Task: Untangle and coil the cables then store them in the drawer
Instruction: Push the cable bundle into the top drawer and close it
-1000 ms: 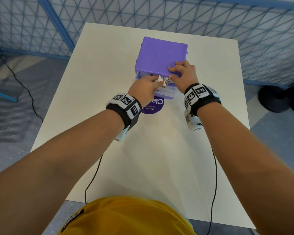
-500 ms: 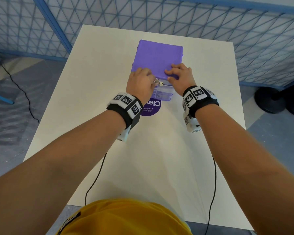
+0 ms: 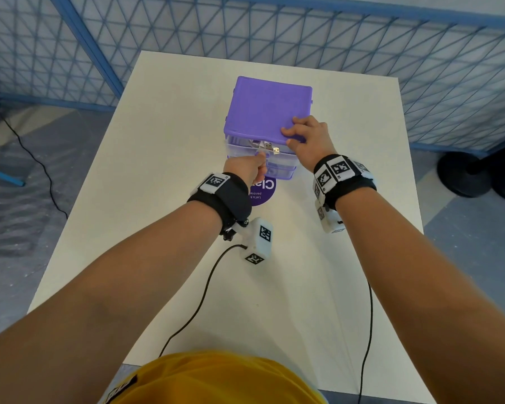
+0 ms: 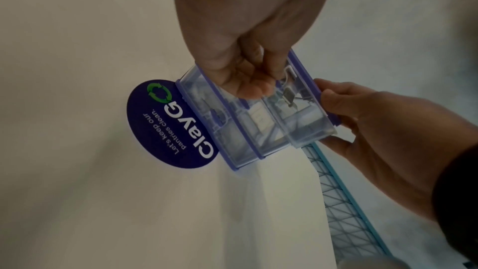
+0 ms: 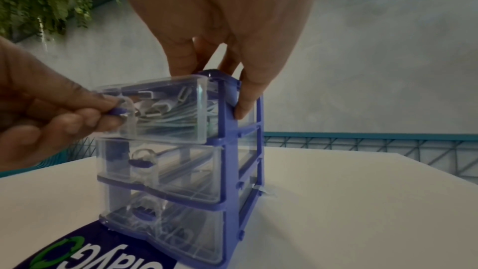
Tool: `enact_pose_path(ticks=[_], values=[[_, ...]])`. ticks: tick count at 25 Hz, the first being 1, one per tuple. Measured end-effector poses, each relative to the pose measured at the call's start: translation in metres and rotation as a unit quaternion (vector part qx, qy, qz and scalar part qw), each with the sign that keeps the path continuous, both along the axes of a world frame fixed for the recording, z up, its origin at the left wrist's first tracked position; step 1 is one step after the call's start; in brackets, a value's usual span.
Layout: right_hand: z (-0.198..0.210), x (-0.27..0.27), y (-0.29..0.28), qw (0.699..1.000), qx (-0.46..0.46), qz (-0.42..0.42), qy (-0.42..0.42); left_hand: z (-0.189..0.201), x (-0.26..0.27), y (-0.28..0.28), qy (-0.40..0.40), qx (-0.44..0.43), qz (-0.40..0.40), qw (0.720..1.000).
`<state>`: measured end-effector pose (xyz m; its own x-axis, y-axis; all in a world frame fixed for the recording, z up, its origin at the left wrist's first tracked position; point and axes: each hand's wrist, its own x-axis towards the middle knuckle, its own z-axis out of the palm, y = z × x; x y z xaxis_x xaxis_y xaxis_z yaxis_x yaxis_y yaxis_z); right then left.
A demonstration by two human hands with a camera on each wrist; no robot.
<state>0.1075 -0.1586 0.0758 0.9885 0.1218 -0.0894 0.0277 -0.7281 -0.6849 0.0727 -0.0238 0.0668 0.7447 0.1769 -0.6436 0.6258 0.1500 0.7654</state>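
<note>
A purple drawer unit point(image 3: 270, 109) with three clear drawers stands mid-table. Its top drawer point(image 5: 168, 114) sticks out a little and holds white cables point(image 5: 160, 107) with metal USB plugs point(image 3: 270, 146). My left hand point(image 3: 247, 170) is in front of the unit and pinches the top drawer's small purple handle point(image 5: 117, 111) between thumb and forefinger. My right hand point(image 3: 309, 138) holds the unit's near right corner, fingers on the lid and thumb point(image 5: 245, 105) down the side frame. In the left wrist view the left hand point(image 4: 248, 81) covers part of the drawer fronts.
The two lower drawers point(image 5: 160, 173) sit closed. A round purple sticker point(image 3: 263, 193) lies on the white table point(image 3: 164, 147) in front of the unit. Black wrist-camera cords point(image 3: 199, 304) trail to the near edge. Blue mesh fencing point(image 3: 362, 39) rings the table; a black stand base point(image 3: 464, 173) is right.
The top drawer has slid in from farther out. My left hand left the cables in the drawer, drew back and now pinches the handle. The right hand stayed on the lid.
</note>
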Motion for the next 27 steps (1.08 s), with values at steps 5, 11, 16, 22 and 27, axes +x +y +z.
enact_pose_path(ticks=[5, 11, 16, 22, 27], values=[[0.002, 0.003, -0.003, 0.999, -0.029, 0.035, 0.003, 0.003, 0.013, 0.002, 0.008, -0.011, -0.006, 1.0], [0.001, 0.003, -0.006, 0.996, -0.065, 0.065, -0.012, 0.004, 0.015, 0.002, 0.006, -0.012, -0.003, 1.0], [0.002, 0.002, -0.006, 0.997, -0.056, 0.056, -0.015, -0.011, 0.005, 0.017, -0.057, 0.242, -0.01, 0.968], [-0.003, 0.002, -0.005, 0.997, -0.048, 0.052, -0.021, -0.022, 0.015, 0.046, -0.278, 0.297, -0.111, 0.907], [-0.002, 0.001, -0.001, 0.997, -0.059, 0.041, -0.029, -0.027, 0.018, 0.043, -0.289, 0.296, -0.089, 0.906]])
